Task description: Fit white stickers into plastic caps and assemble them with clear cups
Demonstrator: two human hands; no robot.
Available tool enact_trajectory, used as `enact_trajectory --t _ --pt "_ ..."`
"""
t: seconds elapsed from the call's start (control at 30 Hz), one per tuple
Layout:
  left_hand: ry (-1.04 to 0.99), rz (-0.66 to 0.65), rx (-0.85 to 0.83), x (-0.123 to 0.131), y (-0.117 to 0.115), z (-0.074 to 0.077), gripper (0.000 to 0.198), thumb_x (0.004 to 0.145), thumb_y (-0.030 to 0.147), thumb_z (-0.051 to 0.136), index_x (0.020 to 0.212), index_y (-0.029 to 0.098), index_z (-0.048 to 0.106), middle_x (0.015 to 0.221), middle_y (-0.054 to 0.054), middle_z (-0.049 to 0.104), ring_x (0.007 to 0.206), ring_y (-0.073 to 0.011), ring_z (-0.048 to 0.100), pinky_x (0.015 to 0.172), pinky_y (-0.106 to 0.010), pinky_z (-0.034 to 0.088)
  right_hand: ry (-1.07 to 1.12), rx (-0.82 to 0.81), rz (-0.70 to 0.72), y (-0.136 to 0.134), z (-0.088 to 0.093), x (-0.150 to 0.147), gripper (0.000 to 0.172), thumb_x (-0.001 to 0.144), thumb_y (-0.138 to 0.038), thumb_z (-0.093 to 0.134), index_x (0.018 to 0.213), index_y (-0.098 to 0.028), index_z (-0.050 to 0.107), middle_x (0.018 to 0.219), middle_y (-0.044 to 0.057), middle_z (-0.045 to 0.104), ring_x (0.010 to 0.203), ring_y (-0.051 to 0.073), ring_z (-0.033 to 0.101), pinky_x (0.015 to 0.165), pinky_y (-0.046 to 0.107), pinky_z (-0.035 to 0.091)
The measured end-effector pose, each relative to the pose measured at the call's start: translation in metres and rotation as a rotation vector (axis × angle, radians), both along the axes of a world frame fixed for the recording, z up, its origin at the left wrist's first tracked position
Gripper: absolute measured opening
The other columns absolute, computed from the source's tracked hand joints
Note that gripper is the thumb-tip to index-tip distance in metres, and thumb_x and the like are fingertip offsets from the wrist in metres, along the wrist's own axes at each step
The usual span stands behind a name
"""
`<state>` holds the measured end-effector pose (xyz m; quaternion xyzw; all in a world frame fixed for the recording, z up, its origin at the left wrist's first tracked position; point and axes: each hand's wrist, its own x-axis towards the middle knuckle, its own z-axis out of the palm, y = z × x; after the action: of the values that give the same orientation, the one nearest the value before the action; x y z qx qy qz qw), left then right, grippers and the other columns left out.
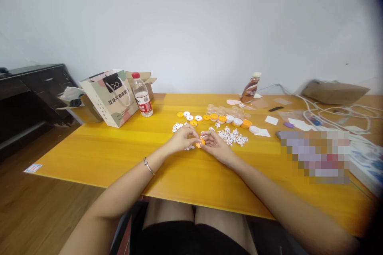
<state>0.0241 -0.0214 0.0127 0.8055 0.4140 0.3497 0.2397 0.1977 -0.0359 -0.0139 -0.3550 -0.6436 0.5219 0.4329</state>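
Both hands meet over the yellow table [98,155]. My left hand [183,137] and my right hand [213,143] pinch a small orange round piece [200,142] between their fingertips. Small white plastic pieces [233,136] lie scattered just right of my right hand, and a few more [178,126] lie beyond my left hand. A row of orange and white round caps [215,118] runs behind the hands. A bracelet circles my left wrist.
A paper gift bag [109,97] and a water bottle [142,95] stand at the back left. A brown drink bottle [250,87] stands at the back. Clear small cups [224,109], white paper slips [271,120] and cables [335,112] lie to the right.
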Motion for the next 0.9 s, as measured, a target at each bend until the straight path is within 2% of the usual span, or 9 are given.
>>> enact_trajectory --t 0.2,0.4,0.9 --pt "0.035 0.026 0.023 0.002 -0.0021 0.0 0.013 0.07 0.027 0.063 0.068 0.015 0.063 0.08 -0.003 0.058 0.081 -0.0146 0.054 0.076 -0.026 0.041 -0.005 -0.004 0.013 0.0002 -0.0005 0.0001 0.031 0.066 -0.025 0.064 0.092 -0.023 0.046 0.079 -0.002 0.056 0.074 0.012 0.056 0.074 0.03 0.044" --pt "-0.015 0.018 -0.128 0.0031 -0.0045 0.0011 0.012 0.071 0.025 0.06 0.069 0.013 0.058 0.068 -0.001 0.062 0.065 -0.0105 0.056 0.061 -0.02 0.042 -0.004 -0.008 0.027 0.0004 -0.0016 0.0004 0.031 0.067 -0.026 0.064 0.092 -0.023 0.046 0.079 -0.002 0.056 0.074 0.012 0.056 0.074 0.03 0.044" --pt "-0.127 -0.001 -0.13 0.0038 -0.0005 -0.0076 0.018 0.07 0.029 0.064 0.072 0.013 0.055 0.067 0.0 0.06 0.063 -0.0094 0.056 0.061 -0.021 0.044 0.033 -0.052 0.023 -0.0053 0.0084 0.0002 0.028 0.063 -0.031 0.068 0.084 -0.022 0.052 0.083 0.0 0.058 0.078 0.013 0.057 0.078 0.032 0.045"
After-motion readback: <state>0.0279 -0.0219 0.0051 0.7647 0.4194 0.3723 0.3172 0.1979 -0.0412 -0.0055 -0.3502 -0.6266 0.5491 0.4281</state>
